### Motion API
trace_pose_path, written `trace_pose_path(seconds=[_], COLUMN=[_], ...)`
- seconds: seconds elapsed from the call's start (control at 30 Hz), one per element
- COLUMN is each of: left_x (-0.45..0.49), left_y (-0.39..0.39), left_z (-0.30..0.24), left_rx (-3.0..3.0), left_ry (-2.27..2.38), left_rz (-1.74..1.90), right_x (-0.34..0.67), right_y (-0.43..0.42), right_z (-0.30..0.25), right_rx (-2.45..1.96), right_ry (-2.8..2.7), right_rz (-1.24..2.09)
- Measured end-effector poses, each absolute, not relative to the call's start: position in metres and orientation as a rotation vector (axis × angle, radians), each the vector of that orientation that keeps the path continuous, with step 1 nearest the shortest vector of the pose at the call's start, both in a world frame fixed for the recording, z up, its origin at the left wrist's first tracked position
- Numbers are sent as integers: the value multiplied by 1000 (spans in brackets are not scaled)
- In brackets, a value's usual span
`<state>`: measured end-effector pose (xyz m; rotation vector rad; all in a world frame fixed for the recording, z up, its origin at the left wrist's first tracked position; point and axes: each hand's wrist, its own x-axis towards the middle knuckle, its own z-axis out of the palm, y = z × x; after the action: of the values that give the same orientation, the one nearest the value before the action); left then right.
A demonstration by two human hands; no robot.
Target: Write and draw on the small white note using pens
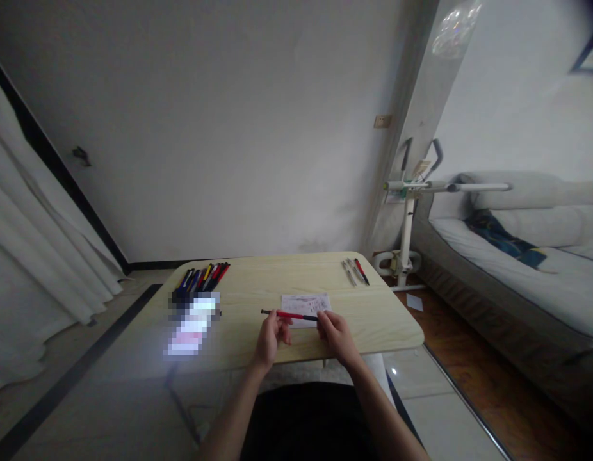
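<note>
A red and black pen (pixel 296 315) is held level between my two hands, over the near part of the table. My left hand (pixel 271 336) pinches it close to its left end. At its black right end, the fingers of my right hand (pixel 335 333) are closed on it. Beneath the pen lies a white sheet of paper (pixel 306 301) with dark scribbles, partly covered by my hands.
Several pens (pixel 203 279) lie in a row at the table's left. Several more, one red and black pen (pixel 362 271) among them, lie at the back right. A bright, pixelated patch covers the front left of the light wooden table (pixel 258 275). An exercise machine (pixel 406 224) and bed stand right.
</note>
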<state>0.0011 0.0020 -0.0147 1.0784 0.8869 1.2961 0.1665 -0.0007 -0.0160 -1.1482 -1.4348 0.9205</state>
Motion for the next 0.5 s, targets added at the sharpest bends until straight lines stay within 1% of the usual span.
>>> trace_pose_path(seconds=[0.5], left_x=[0], left_y=[3], left_z=[-14], left_rx=[1308], left_ry=[1066], left_rz=[1255], right_x=[167], right_y=[-2], right_z=[-15], right_rx=[-1145], right_ry=[-1423], right_rz=[936])
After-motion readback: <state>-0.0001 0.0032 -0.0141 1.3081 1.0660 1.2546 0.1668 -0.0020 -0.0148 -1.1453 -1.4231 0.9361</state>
